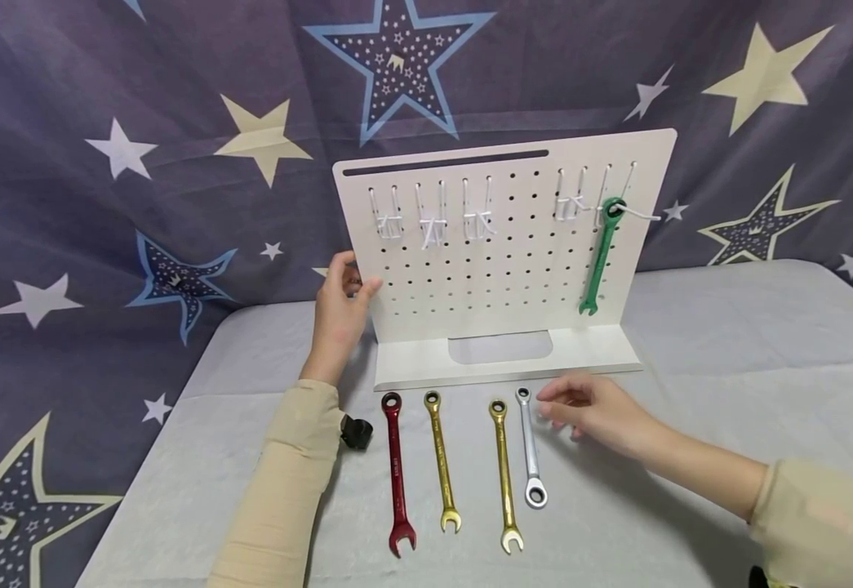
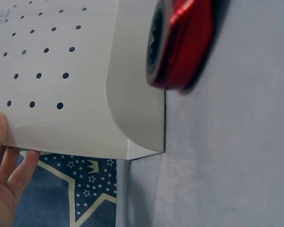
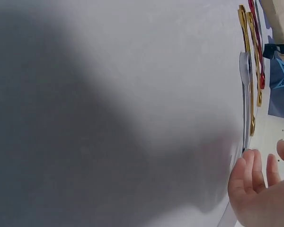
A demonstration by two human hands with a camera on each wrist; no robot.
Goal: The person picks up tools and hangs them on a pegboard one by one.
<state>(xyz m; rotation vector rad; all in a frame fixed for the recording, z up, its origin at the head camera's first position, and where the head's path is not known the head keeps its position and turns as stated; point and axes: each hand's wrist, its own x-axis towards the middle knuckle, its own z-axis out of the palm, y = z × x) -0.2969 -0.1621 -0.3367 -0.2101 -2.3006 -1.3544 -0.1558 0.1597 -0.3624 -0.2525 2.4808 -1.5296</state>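
Observation:
My left hand point(image 1: 339, 318) pinches the left edge of a white pegboard point(image 1: 470, 282), thumb on the front face and fingers behind; the left wrist view shows the same hold. Just right of the upper end of a silver ratcheting wrench point(image 1: 530, 445) is my right hand point(image 1: 606, 412), fingers loosely bent and nothing in them. Left of the silver wrench lie a gold wrench point(image 1: 504, 474), a second gold wrench point(image 1: 440, 461) and a red wrench point(image 1: 397, 469), roughly side by side. A green wrench point(image 1: 599, 261) hangs by its ring end from a hook at the board's right.
Several white wire hooks point(image 1: 478, 219) line the board's upper part. Its base point(image 1: 411, 363) stands on a grey cloth-covered table point(image 1: 749, 359), behind the row of wrenches. A dark curtain point(image 1: 176, 188) with stars hangs behind. A black strap mount point(image 1: 356, 433) sticks out from the left wrist.

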